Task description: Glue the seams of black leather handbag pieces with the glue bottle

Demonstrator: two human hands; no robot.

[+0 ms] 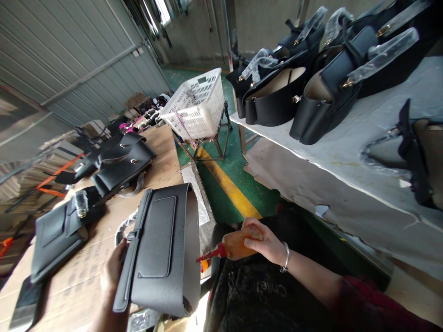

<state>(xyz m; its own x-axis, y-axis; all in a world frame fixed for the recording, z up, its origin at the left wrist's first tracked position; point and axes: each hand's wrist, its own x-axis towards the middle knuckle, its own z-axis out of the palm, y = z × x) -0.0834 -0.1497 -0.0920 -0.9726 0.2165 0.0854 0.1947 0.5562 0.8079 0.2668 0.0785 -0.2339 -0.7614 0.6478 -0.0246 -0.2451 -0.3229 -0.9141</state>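
Observation:
My left hand point(112, 269) grips a black handbag point(157, 244) by its strap side, tilted up over the cardboard-covered table. A stitched panel shows on its front, and its pale inner edge faces right. The fingers behind the bag are partly hidden. My right hand point(265, 242) is wrapped around a glue bottle point(240, 242) of amber liquid with a red nozzle. The nozzle tip points left, close to the bag's open right edge; whether it touches I cannot tell.
More black handbags lie on the cardboard point(86, 249) at left, near a dark flat phone-like object point(26, 299). A white plastic basket point(197, 106) stands on a metal stand ahead. Several black bags point(277, 103) with plastic-wrapped handles crowd the white table point(332, 147) at right.

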